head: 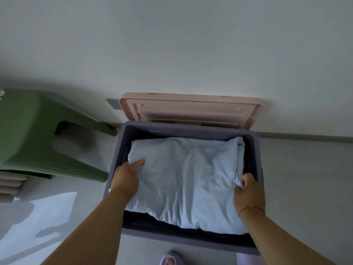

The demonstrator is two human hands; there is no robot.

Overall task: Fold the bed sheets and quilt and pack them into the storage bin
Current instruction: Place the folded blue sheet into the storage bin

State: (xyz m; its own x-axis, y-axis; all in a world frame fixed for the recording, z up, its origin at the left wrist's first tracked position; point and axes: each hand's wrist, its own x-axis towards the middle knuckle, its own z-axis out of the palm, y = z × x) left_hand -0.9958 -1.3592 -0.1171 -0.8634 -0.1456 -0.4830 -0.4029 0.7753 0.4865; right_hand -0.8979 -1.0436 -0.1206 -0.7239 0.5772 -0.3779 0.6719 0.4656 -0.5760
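A folded light blue sheet (183, 180) lies inside the open purple storage bin (191, 240) on the floor, over a dark layer that shows along the near side. My left hand (126, 177) grips the sheet's left edge, with fingers pointing toward the far corner. My right hand (248, 190) pinches a bunch of the sheet at its right edge, close to the bin's right wall. The bin's pink lid (191, 109) stands open against the wall behind it.
A green plastic stool (38, 134) stands to the left of the bin. A stack of pink items (9, 186) sits at the far left edge. My foot in a purple slipper (169, 259) is just in front of the bin. A white wall rises behind.
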